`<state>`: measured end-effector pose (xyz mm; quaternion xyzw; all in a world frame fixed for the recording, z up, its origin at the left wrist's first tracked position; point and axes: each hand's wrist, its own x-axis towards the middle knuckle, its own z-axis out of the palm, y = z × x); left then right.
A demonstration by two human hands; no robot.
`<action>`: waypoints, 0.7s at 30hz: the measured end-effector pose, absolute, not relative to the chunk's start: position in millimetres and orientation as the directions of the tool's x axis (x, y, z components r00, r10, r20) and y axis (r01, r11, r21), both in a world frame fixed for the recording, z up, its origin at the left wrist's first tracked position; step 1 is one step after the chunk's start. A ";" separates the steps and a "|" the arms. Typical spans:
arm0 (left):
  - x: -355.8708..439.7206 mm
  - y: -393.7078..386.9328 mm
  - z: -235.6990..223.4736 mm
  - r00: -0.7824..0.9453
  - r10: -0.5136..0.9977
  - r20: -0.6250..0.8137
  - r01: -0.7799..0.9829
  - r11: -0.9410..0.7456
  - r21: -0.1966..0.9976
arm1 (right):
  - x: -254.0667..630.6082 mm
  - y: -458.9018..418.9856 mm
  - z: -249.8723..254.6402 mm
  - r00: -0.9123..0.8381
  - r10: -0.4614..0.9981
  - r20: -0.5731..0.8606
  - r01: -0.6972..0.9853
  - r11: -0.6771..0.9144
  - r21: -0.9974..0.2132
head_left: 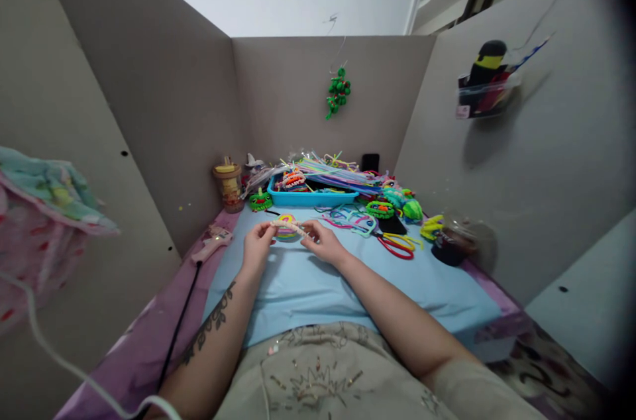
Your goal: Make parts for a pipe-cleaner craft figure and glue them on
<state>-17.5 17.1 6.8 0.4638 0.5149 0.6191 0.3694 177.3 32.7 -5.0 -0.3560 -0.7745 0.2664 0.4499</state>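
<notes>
My left hand (257, 244) and my right hand (324, 242) are both pinched on a pale pink twisted pipe cleaner (289, 227), one hand at each end, held just above the light blue mat (308, 287). A small multicoloured coil (286, 220) lies on the mat right behind the pipe cleaner.
A turquoise tray (312, 197) with several pipe cleaners stands at the back. Loose loops and green craft pieces (392, 208) lie to the right, beside a dark round container (450, 249). A pink glue gun (213, 241) and a jar (229, 186) sit left. Grey partition walls enclose the desk.
</notes>
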 end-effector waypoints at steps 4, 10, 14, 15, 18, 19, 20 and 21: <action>-10.1 9.9 10.1 -0.209 0.929 0.306 0.157 -0.277 0.948 | 169.5 24.1 3.6 -0.342 0.716 0.609 0.382 0.697 -0.607; -1.9 -1.6 9.7 0.051 0.876 0.480 0.342 -0.466 0.816 | 160.1 16.7 4.6 -0.337 0.614 0.714 0.352 0.785 -0.509; -27.1 13.2 13.3 -0.096 0.873 0.478 0.442 -0.393 0.807 | 170.3 25.2 9.7 -0.170 0.701 0.693 0.379 0.695 -0.611; -34.7 20.3 15.2 -0.136 0.880 0.456 0.494 -0.339 0.801 | 171.9 30.2 11.5 -0.142 0.735 0.663 0.369 0.661 -0.653; -49.3 46.6 20.3 -0.198 0.928 0.315 0.548 -0.161 0.821 | 167.0 49.7 13.7 -0.141 0.820 0.555 0.288 0.571 -0.769; -50.4 55.9 21.2 -0.197 0.946 0.255 0.528 -0.117 0.841 | 162.0 56.1 12.6 -0.146 0.843 0.518 0.247 0.538 -0.806; -49.7 64.6 21.4 -0.187 0.963 0.195 0.490 -0.080 0.868 | 155.9 61.9 10.4 -0.147 0.866 0.479 0.204 0.500 -0.842; -47.6 72.2 21.0 -0.168 0.975 0.146 0.437 -0.059 0.897 | 149.3 66.8 7.4 -0.140 0.890 0.434 0.159 0.452 -0.878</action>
